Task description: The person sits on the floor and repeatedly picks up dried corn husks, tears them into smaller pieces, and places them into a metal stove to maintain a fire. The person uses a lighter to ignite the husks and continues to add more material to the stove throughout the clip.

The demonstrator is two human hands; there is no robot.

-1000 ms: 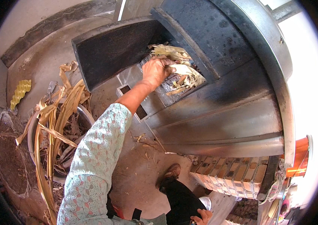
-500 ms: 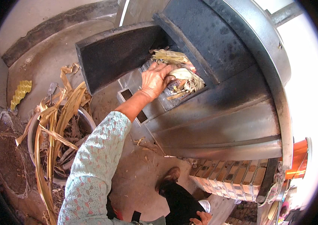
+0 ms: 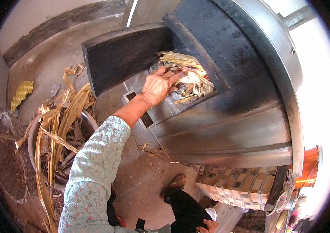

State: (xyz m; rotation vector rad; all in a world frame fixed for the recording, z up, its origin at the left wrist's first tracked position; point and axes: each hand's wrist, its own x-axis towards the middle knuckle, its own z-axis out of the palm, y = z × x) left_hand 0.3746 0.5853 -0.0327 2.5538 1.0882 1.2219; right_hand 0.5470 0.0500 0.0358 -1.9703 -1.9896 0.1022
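My left hand [image 3: 158, 86] reaches to the mouth of a metal stove [image 3: 227, 124]. Its fingers are stretched out and touch dry pale husks [image 3: 198, 83] that lie bunched inside the opening. More flat yellowish leaves [image 3: 180, 59] lie behind them, with an orange-red glow between the two. Ash-grey matter shows under the fingertips. The black stove door [image 3: 128, 58] stands swung out to the left of my hand. At the lower edge, my right hand [image 3: 208, 226] rests by my black-trousered leg, its fingers loose and partly cut off by the frame; no held thing shows.
A metal basin [image 3: 91, 118] of dry leaves and sticks stands left of my forearm, long leaves [image 3: 56, 143] hanging over its rim. Beside it are a netted sack [image 3: 11, 159] and a yellow wavy piece [image 3: 21, 95]. Bricks [image 3: 238, 182] and an orange bucket [image 3: 308, 165] are at right.
My left hand has drawn back slightly to the left, and its fingers have straightened from a curl over the husks. More orange-red glow shows among the husks. My right hand stays low.
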